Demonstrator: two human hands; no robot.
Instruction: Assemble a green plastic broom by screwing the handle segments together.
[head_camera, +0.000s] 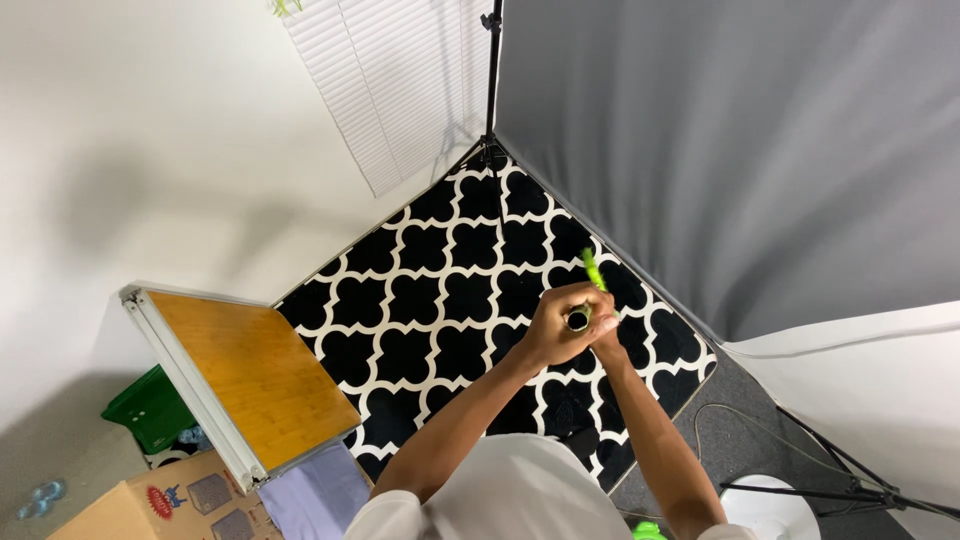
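Hands meet over the patterned rug (450, 290), where I note the left hand (560, 328) clenched around a small tube (579, 319) while the right hand (606, 325) grips a green stick (592, 268) pointing to eleven o'clock; seating it demands steady alignment.

A black-and-white patterned rug (450, 290) lay at centre. A wooden tabletop (250, 375) stood at eight o'clock, with a green bin (150, 408) and cardboard box (150, 505) beside it. A grey backdrop (730, 150) hung at two o'clock.
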